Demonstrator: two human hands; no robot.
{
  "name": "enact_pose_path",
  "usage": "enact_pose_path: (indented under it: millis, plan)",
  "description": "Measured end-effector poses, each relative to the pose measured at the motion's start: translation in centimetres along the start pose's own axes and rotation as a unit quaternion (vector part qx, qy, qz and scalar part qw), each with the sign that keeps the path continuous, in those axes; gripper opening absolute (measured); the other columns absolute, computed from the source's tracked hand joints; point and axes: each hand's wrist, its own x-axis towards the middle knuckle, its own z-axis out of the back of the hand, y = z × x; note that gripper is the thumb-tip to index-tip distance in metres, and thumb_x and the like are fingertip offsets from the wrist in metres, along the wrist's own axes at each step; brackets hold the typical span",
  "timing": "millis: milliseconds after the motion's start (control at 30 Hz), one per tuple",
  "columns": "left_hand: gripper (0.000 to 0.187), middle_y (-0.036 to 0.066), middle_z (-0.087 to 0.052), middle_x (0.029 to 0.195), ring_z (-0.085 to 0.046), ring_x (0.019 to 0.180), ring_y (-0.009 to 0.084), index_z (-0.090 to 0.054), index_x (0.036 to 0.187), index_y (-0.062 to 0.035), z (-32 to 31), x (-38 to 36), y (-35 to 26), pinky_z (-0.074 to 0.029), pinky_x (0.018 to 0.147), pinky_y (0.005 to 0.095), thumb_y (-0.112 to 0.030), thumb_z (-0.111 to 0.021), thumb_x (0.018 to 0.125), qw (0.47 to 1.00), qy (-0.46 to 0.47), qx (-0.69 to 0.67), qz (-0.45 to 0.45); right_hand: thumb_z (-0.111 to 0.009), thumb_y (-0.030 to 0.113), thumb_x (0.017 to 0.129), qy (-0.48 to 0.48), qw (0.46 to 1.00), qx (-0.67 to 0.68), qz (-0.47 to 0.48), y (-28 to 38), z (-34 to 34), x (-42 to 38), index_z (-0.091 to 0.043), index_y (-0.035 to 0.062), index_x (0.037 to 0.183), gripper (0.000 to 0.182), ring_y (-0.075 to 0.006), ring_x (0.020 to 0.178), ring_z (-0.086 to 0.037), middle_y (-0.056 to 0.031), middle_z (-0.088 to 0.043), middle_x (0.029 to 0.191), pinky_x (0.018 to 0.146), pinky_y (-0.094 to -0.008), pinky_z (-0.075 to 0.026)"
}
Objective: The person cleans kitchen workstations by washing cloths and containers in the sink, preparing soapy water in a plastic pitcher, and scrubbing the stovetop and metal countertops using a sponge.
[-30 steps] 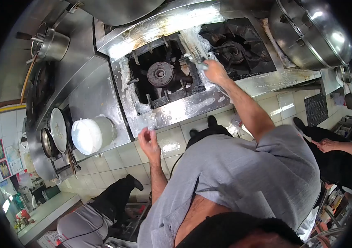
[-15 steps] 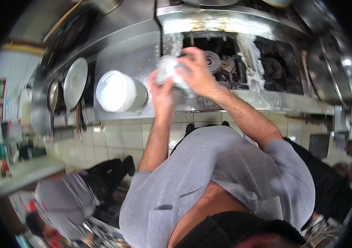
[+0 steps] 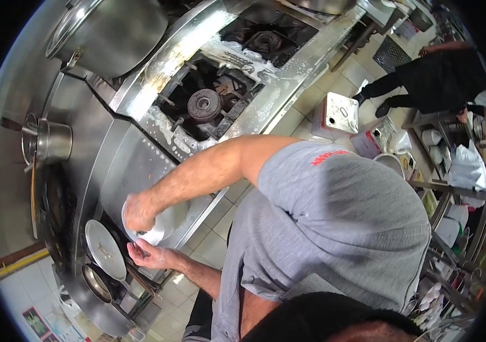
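My right hand (image 3: 140, 213) reaches over the mouth of a white bucket (image 3: 170, 221) on the steel counter (image 3: 118, 185). Its fingers point down and are mostly hidden, so what they hold cannot be made out. Just below the bucket's rim is my left hand (image 3: 150, 254), palm turned up, fingers apart and nothing in it. White foam (image 3: 243, 60) lies around the burners. The nearer burner (image 3: 204, 105) is bare, with no pan on it.
Two pans, one pale (image 3: 105, 249) and one smaller (image 3: 97, 283), sit beyond the bucket. A large pot (image 3: 112, 40) and a saucepan (image 3: 55, 141) stand along the back. Square tins (image 3: 340, 114) are on the floor, near a person in dark clothes (image 3: 445, 82).
The view has turned toward the bucket. Both hands have left the foamy whitish thing's earlier place beside the burner and moved apart, to the bucket. That thing is no longer visible.
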Motion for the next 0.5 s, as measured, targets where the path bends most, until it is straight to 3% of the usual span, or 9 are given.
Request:
enact_pose_path:
  millis: [33, 167, 267, 333, 400, 500]
  plan:
    - [0.040, 0.014, -0.047, 0.115, -0.047, 0.105, 0.0244, -0.047, 0.117, 0.0027, 0.0, -0.2, -0.2, -0.038, 0.090, 0.0358, -0.023, -0.057, 0.088, 0.998, -0.011, -0.040, 0.050, -0.064, 0.019, 0.066, -0.004, 1.000, 0.000, -0.006, 0.8, 0.1, 0.5, -0.067, 0.0085, 0.090, 0.026, -0.0306, 0.082, -0.062, -0.0129, -0.066, 0.087, 0.068, -0.0414, -0.049]
    - [0.042, 0.014, -0.046, 0.115, -0.046, 0.105, 0.0252, -0.046, 0.118, 0.0016, -1.0, -0.5, -0.7, -0.034, 0.093, 0.0369, -0.029, -0.052, 0.090, 0.999, -0.033, -0.007, 0.015, -0.062, 0.016, 0.063, 0.115, 0.989, -0.092, 0.004, 2.2, -1.1, 2.9, -0.066, 0.0041, 0.089, 0.029, -0.0301, 0.083, -0.062, -0.0148, -0.066, 0.092, 0.067, -0.0429, -0.049]
    - [0.042, 0.014, -0.046, 0.115, -0.046, 0.105, 0.0258, -0.046, 0.118, 0.0012, -1.2, -0.3, 0.5, -0.034, 0.094, 0.0374, -0.031, -0.049, 0.091, 1.000, -0.020, -0.021, -0.013, -0.062, 0.016, 0.062, 0.117, 0.991, -0.058, 0.007, 1.2, -4.0, 5.1, -0.066, 0.0038, 0.089, 0.030, -0.0300, 0.083, -0.062, -0.0150, -0.066, 0.091, 0.067, -0.0428, -0.049]
    - [0.042, 0.013, -0.046, 0.115, -0.046, 0.104, 0.0249, -0.048, 0.116, 0.0007, -1.3, -0.4, -0.1, -0.036, 0.093, 0.0375, -0.033, -0.046, 0.092, 1.000, -0.004, -0.001, 0.005, -0.062, 0.016, 0.062, 0.111, 0.993, -0.035, 0.011, 0.7, -5.3, 6.3, -0.066, 0.0035, 0.089, 0.030, -0.0300, 0.082, -0.062, -0.0152, -0.066, 0.091, 0.067, -0.0427, -0.049]
    - [0.040, 0.013, -0.048, 0.113, -0.047, 0.102, 0.0233, -0.049, 0.115, 0.0002, -1.0, -0.4, 0.8, -0.040, 0.090, 0.0363, -0.033, -0.043, 0.093, 0.996, 0.022, -0.047, 0.078, -0.062, 0.017, 0.061, 0.102, 0.994, -0.021, 0.016, 0.3, -5.9, 7.0, -0.066, 0.0033, 0.089, 0.031, -0.0299, 0.082, -0.062, -0.0153, -0.066, 0.090, 0.067, -0.0426, -0.049]
    - [0.040, 0.012, -0.049, 0.110, -0.048, 0.100, 0.0219, -0.049, 0.114, -0.0002, -0.7, -0.3, 0.8, -0.043, 0.086, 0.0350, -0.033, -0.041, 0.093, 0.995, 0.018, -0.055, 0.082, -0.062, 0.017, 0.061, 0.077, 0.997, 0.012, 0.026, -0.9, -6.8, 8.3, -0.066, 0.0029, 0.089, 0.031, -0.0299, 0.081, -0.062, -0.0155, -0.066, 0.089, 0.067, -0.0425, -0.049]
